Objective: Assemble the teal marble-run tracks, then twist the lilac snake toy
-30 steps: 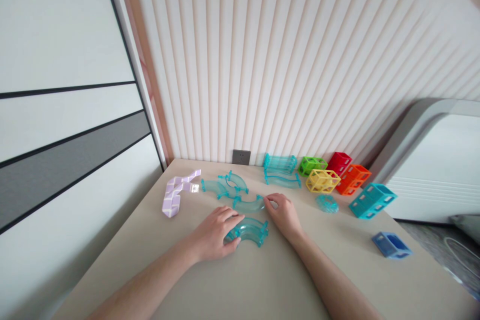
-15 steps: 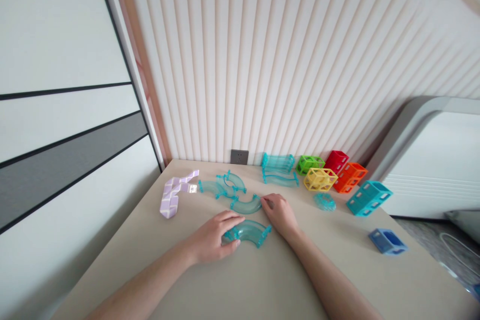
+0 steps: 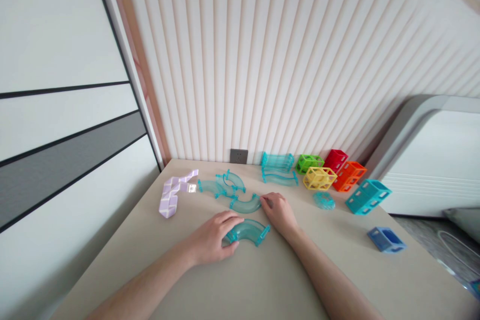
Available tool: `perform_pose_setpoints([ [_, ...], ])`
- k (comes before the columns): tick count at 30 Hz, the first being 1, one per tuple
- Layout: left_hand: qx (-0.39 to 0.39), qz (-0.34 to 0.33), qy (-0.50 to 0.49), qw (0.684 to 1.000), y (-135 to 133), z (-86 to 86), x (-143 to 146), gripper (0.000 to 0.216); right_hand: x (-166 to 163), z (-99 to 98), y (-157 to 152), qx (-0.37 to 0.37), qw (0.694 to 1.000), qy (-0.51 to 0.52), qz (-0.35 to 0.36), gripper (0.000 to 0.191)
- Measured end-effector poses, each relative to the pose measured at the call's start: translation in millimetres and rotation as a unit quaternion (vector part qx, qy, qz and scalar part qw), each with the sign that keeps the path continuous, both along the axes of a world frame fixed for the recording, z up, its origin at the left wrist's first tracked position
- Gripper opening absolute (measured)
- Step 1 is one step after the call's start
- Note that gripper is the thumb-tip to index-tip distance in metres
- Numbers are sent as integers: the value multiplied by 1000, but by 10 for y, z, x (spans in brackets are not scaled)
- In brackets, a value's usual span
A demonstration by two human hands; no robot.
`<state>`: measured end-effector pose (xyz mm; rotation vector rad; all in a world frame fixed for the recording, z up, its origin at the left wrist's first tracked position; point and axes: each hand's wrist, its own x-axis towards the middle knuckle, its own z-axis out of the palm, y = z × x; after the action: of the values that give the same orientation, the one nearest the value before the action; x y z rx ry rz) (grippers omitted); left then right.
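Observation:
My left hand (image 3: pixel 216 236) is closed around the left end of the nearest curved translucent teal track piece (image 3: pixel 250 231), its thumb in front and its fingers behind. The covered end of that piece is partly hidden. My right hand (image 3: pixel 278 211) has its fingertips pinched at the right end of another curved track piece (image 3: pixel 245 205), which lies just beyond. Past both hands, more curved teal track pieces (image 3: pixel 234 180) overlap on the table. A purple and white folding snake puzzle (image 3: pixel 170 195) lies to their left.
Straight teal track pieces (image 3: pixel 278 162) lie by the wall. Green (image 3: pixel 309 164), yellow (image 3: pixel 319 179), red (image 3: pixel 336 161), orange (image 3: pixel 349 176) and teal (image 3: pixel 368 197) block frames stand at right, near a round teal piece (image 3: pixel 323 200). A blue block frame (image 3: pixel 386 239) sits near the right edge.
The view has shifted very slightly. Both hands keep their places on the same two curved track pieces, and nothing else has visibly moved.

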<state>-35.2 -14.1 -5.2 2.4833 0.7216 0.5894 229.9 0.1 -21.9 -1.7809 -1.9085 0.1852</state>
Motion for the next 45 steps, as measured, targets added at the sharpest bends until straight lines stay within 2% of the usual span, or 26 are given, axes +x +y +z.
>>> perform_pose_setpoints([
  [9,16,32,-11,999,10,-28,-6,59,-4,13,-8,-4,1000,-3,-5,25],
  [17,-11,33,23,999,-6,3,-33,60,-9,35,-16,-7,1000,1,-1,26],
  [22,-6,49,26,998,8,-23,-32,53,-17,39,-21,-6,1000,3,-1,25],
  [35,2,148,2,989,95,-150,-27,51,15,-26,-3,10,999,4,-44,26],
  [45,-5,171,-28,985,108,-180,-5,39,55,-20,18,42,995,76,-41,25],
])
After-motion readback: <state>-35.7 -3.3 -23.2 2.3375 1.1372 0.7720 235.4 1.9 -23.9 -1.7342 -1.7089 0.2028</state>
